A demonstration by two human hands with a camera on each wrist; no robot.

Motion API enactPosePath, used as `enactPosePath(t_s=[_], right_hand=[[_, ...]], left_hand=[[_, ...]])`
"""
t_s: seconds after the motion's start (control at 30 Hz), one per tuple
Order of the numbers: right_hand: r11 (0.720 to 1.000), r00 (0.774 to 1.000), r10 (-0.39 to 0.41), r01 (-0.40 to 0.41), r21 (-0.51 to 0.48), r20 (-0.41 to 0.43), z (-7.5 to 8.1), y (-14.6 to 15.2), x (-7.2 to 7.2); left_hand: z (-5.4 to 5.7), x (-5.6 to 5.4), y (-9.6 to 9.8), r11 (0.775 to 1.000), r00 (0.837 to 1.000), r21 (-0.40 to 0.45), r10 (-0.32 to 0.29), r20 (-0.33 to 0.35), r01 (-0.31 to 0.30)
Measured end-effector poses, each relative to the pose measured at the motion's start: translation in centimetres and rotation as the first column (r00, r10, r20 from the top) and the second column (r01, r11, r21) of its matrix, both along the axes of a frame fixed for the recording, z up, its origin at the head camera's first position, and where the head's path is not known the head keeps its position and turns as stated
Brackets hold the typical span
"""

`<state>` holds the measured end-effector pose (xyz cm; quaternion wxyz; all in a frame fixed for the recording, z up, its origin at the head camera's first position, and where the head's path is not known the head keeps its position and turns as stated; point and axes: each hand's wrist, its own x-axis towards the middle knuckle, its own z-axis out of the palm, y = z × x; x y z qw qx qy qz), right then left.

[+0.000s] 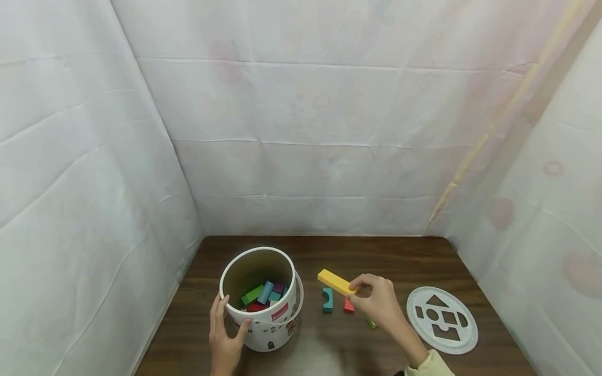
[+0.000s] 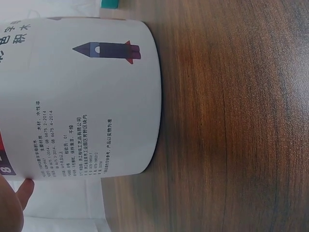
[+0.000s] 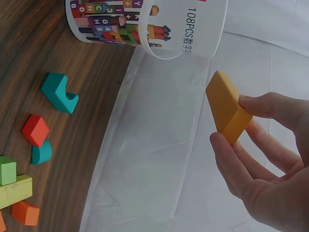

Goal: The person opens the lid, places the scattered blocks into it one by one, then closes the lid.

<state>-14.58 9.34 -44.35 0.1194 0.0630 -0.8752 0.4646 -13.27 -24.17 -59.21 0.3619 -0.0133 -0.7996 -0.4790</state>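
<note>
A long yellow block (image 1: 336, 282) is pinched by one end between the thumb and fingers of my right hand (image 1: 376, 303), up above the table and right of the bucket. In the right wrist view the yellow block (image 3: 224, 106) shows its flat face and one edge. My left hand (image 1: 224, 334) grips the near left side of the white printed bucket (image 1: 265, 334), fingers at the rim and thumb on the outer wall. Inside the bucket lie several coloured blocks, among them a green block (image 1: 254, 295) and a blue cylinder (image 1: 265, 292).
On the dark wood table (image 1: 188, 313) lie a teal notched block (image 1: 327, 303), a red block (image 3: 35, 130), a teal rounded block (image 3: 42, 152) and several green, yellow-green and orange blocks. A white lid (image 1: 463, 342) with shaped holes rests at the right. White sheets (image 1: 305, 172) hang around the table.
</note>
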Motion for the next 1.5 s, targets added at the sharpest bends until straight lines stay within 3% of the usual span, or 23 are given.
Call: enactPosePath(t_s=[0.37,0.6,0.73,0.97,1.23,1.5], right_hand=[[0.997,0.998,0.068,-0.068,-0.020,-0.007,0.6,-0.9,-0.5],[0.993,0.991,0.112,-0.114,-0.012,-0.077,1.2,-1.8,-1.4],[0.990,0.985,0.139,-0.141,-0.006,-0.104,1.6,-2.4,-2.1],[0.985,0.982,0.174,-0.175,-0.004,-0.072,1.8,-3.4,-2.7],[0.972,0.970,0.237,-0.237,0.008,-0.051,1.9,-5.1,-2.7],[0.965,0.964,0.259,-0.256,0.050,-0.063,2.5,-6.2,-3.6]], left_hand=[[-0.5,0.0,0.3,1.000,1.000,-0.003,-0.009,0.002,0.009],[-0.1,0.2,0.5,1.000,1.000,-0.014,0.008,0.026,-0.008],[0.0,-0.1,0.3,1.000,1.000,-0.006,0.011,0.002,-0.011],[-0.3,-0.4,-0.2,1.000,0.998,0.002,0.015,-0.069,-0.015],[-0.9,0.3,-0.6,0.998,0.996,0.008,0.062,-0.057,-0.061],[-0.5,0.0,0.2,0.997,0.998,-0.031,0.063,-0.025,-0.064]])
